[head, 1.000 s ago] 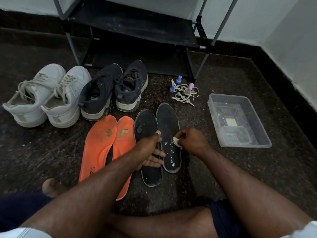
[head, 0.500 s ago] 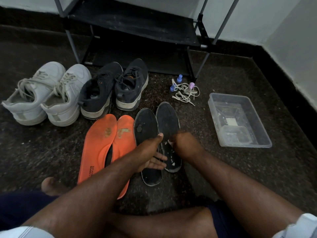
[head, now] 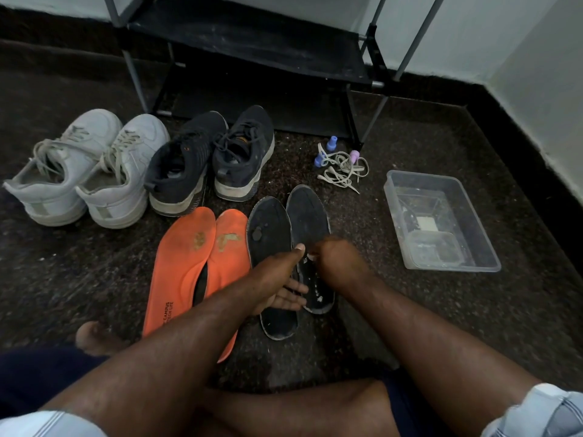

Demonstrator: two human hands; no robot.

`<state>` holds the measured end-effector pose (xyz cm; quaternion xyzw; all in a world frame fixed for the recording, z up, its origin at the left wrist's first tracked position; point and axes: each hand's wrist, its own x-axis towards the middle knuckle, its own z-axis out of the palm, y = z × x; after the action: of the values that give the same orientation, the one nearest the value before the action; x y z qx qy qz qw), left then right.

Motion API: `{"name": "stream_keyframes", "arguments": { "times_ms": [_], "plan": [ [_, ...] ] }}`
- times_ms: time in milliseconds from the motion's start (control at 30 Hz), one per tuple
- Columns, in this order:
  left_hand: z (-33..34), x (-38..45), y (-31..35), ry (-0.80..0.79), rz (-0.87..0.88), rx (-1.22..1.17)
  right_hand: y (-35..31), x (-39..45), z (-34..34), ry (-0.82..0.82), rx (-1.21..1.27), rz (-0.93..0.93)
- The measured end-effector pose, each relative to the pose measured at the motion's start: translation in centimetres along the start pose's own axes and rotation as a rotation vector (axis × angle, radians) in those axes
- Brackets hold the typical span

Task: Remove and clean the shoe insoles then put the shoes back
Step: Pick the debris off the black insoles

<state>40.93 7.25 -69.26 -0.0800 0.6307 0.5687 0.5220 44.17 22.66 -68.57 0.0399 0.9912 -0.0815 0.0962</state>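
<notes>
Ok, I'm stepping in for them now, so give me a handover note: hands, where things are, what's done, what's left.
Left hand lies open on the black insoles, steadying them. Right hand pinches a small white wipe against the right black insole.
All four insoles are out on the floor; the orange insoles lie to the left. White shoes and dark shoes stand before the rack; clear tub at right.
Left: finish wiping, refit insoles, rack the shoes.

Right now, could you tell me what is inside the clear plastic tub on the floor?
Inside the clear plastic tub lie a smaller clear container and a white block. There seems to be shallow water; its depth and the block's identity cannot be told.
</notes>
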Motion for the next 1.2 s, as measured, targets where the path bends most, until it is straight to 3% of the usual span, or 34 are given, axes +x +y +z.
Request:
{"name": "stream_keyframes", "arguments": {
  "times_ms": [133, 267, 433, 567, 700, 867, 1000, 1200],
  "plan": [
    [-0.2, 0.2, -0.1, 0.002, -0.014, -0.016, -0.5, -0.3, 0.1, -0.042, 0.000, -0.146],
    [-0.2, 0.2, 0.0, 0.001, -0.030, -0.035, -0.3, 0.5, -0.4, 0.032, -0.017, -0.139],
    [-0.2, 0.0, 0.2, 0.002, -0.032, -0.033, -0.8, -0.4, -0.3, -0.077, -0.027, -0.253],
    [-0.2, -0.1, 0.1, 0.006, -0.026, -0.033, 0.0, 0.5, -0.6, -0.013, -0.034, -0.169],
    [-0.2, -0.1, 0.1, 0.003, -0.027, -0.036, -1.1, -0.8, -0.3, -0.076, -0.077, -0.294],
    [-0.2, -0.2, 0.2, 0.002, -0.033, -0.040, 0.4, 0.8, -0.3, 0.001, -0.035, -0.148],
    [-0.2, -0.1, 0.3, 0.002, -0.031, -0.035, -1.4, -0.4, -0.3, -0.101, -0.053, -0.247],
    [-0.2, -0.3, 0.2, 0.008, -0.033, -0.038, 0.2, 0.7, -0.2, -0.035, -0.040, -0.095]
  ]
}}
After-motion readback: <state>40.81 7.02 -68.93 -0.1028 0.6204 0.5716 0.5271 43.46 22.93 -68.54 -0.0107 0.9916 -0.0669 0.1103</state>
